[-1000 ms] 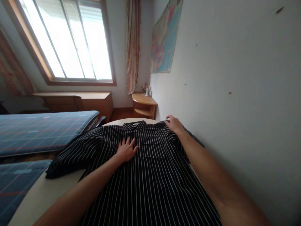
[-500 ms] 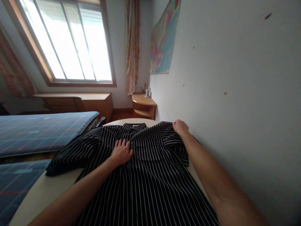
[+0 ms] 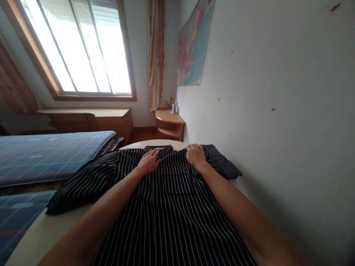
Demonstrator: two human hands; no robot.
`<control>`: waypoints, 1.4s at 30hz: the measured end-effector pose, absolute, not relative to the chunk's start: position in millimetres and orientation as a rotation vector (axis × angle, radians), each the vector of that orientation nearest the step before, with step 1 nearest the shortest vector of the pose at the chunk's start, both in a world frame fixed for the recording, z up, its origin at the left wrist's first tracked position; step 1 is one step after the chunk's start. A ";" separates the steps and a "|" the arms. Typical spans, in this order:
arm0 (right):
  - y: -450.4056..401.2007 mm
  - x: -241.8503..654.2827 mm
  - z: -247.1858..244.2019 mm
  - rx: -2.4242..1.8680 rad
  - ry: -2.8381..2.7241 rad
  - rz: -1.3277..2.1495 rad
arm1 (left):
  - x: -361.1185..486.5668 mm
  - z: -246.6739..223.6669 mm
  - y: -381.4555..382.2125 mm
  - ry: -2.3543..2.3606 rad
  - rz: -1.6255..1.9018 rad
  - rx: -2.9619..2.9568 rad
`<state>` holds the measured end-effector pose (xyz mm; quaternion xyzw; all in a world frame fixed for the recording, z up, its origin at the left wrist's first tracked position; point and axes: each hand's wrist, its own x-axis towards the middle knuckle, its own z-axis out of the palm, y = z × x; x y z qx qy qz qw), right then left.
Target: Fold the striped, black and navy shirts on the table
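one striped shirt (image 3: pixel 172 210) beneath fingers (image 3: pixel 152 153)

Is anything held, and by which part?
Left hand holds nothing, lying open on the striped shirt near its collar; right hand touches the shirt's shoulder, grip unclear.

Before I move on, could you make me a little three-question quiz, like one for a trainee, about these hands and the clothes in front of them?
1. Multiple choice: what pattern does the shirt have?
A) checks
B) stripes
C) dots

2. True or false: the left hand is nearer to the collar than the right hand is.

3. Fill in the blank: the dark grey cloth lies nearer to the person's ____ hand.

Key: 1. B, light stripes on black. 2. True; the left hand lies right by the collar, while the right hand is over by the shoulder. 3. right.
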<state>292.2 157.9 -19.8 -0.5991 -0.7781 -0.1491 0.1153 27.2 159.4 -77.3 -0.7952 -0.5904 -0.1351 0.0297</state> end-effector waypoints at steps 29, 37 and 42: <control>130.9 296.5 -21.3 -1.729 -2.366 -0.026 | 107.8 -90.3 103.4 -2.003 -0.390 -2.314; 112.6 361.0 12.5 -2.053 -2.347 0.155 | 103.6 -103.0 73.9 -2.072 -0.418 -2.448; 98.4 373.9 10.6 -2.132 -2.431 0.232 | 101.7 -105.6 64.0 -1.933 -0.571 -2.440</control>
